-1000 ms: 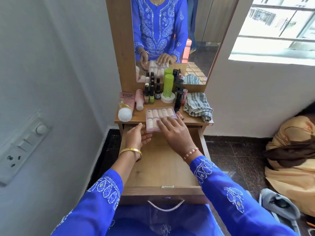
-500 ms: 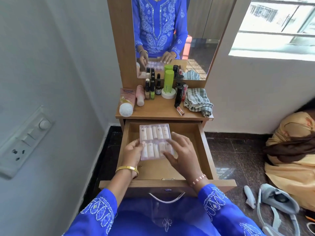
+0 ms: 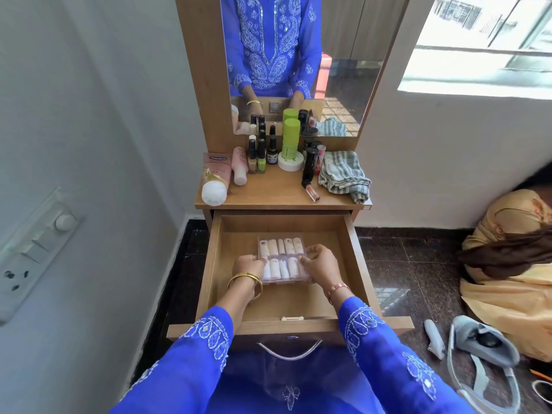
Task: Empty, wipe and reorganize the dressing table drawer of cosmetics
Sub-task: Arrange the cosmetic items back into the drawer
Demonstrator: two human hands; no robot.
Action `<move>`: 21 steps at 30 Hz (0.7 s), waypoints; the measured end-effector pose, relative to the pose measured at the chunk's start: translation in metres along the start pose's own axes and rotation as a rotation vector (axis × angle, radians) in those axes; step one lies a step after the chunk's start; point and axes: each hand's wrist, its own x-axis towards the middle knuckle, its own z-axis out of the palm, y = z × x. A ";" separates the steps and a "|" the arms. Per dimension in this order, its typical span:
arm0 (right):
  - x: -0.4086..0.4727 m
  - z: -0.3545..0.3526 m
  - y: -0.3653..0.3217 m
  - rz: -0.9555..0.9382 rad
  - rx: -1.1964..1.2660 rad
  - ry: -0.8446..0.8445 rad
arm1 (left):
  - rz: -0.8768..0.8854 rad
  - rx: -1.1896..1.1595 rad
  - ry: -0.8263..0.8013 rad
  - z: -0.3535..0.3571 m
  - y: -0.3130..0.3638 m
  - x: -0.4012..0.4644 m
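Note:
The wooden drawer (image 3: 355, 258) of the dressing table stands pulled out below the tabletop. Inside it lies a clear plastic case of several pale tubes (image 3: 280, 249), in two rows. My left hand (image 3: 249, 264) grips the case's left edge and my right hand (image 3: 321, 262) grips its right edge. The case sits low in the drawer; whether it touches the bottom I cannot tell. On the tabletop (image 3: 277, 192) stand nail polish bottles (image 3: 257, 156), a green can (image 3: 291, 135), pink tubes (image 3: 215, 177), a black tube (image 3: 309, 164) and a striped cloth (image 3: 343, 174).
A mirror (image 3: 298, 55) rises behind the tabletop. A wall with a switch panel (image 3: 35, 243) is close on the left. On the dark floor at the right lie a bundle of yellow fabric (image 3: 507, 264) and a grey headset (image 3: 481, 345).
Both hands carried the clear case off the tabletop's front edge and down into the open drawer, where they now hold it by its sides. The view has tilted downward.

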 end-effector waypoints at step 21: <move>0.000 -0.004 0.000 -0.013 -0.043 -0.045 | 0.061 0.103 -0.200 0.001 0.000 0.002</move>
